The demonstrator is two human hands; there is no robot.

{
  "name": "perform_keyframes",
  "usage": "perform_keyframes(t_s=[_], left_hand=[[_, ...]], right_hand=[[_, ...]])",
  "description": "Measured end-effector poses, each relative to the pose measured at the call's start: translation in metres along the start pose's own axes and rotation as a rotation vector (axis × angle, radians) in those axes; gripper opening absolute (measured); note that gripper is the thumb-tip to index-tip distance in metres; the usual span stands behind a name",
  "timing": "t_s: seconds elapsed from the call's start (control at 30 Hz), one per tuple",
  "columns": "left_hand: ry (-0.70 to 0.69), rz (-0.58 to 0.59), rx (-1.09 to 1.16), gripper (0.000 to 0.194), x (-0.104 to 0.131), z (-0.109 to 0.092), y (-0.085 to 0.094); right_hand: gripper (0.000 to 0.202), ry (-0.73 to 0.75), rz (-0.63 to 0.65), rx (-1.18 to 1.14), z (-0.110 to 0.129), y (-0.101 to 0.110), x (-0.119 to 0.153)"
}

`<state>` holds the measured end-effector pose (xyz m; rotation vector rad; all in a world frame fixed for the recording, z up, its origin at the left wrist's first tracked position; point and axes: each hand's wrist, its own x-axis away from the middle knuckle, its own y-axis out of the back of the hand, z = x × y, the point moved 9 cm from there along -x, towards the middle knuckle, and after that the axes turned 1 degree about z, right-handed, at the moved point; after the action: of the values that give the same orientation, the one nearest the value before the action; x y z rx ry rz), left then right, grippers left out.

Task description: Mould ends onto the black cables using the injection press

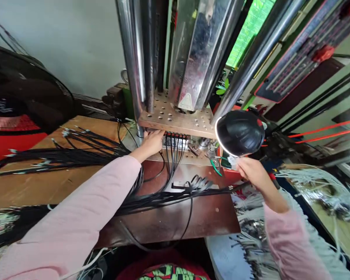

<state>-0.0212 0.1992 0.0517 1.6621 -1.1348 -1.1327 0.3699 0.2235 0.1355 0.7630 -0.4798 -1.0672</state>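
Observation:
My left hand (154,142) reaches to the left end of the metal mould (177,142), under the front edge of the drilled press plate (177,123). Its fingers are mostly hidden there, so its grip does not show. Several black cables (171,163) run out of the mould toward me. My right hand (247,168) is just below a black lamp (241,132) with a lit rim. Its fingers are closed on a small whitish piece (232,161) that I cannot identify. Green-handled pliers (215,166) lie to the left of that hand.
Bundled black cables (163,200) cross the brown tabletop (212,221), and more cables (84,149) spread over the wooden board at left. Shiny press columns (134,58) rise behind the mould. White cables (280,233) are heaped at lower right.

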Motion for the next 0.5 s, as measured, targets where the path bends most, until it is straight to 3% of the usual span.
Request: perform_keyframes(t_s=[0.1, 0.2, 0.27, 0.33, 0.37, 0.43, 0.5], left_hand=[[0.011, 0.004, 0.003, 0.059, -0.001, 0.0, 0.001], [0.011, -0.003, 0.014, 0.061, -0.001, -0.004, 0.004], [0.02, 0.01, 0.02, 0.062, -0.001, -0.005, 0.006], [0.033, 0.034, 0.033, 0.061, -0.001, -0.005, 0.008], [0.039, 0.048, 0.045, 0.06, -0.002, -0.005, 0.009], [0.059, 0.084, 0.095, 0.058, -0.004, -0.003, 0.01], [0.078, 0.12, 0.157, 0.055, -0.006, 0.0, 0.011]], right_hand=[[0.052, -0.305, -0.021, -0.075, -0.083, 0.027, 0.079], [0.053, -0.517, 0.047, -0.108, -0.157, 0.009, 0.146], [0.055, -0.548, 0.18, 0.018, -0.183, -0.013, 0.172], [0.057, -0.482, 0.246, 0.237, -0.182, -0.022, 0.179], [0.058, -0.424, 0.23, 0.328, -0.169, -0.02, 0.174], [0.054, -0.288, 0.128, 0.417, -0.123, -0.009, 0.149], [0.049, -0.118, 0.088, 0.382, -0.056, -0.007, 0.108]])
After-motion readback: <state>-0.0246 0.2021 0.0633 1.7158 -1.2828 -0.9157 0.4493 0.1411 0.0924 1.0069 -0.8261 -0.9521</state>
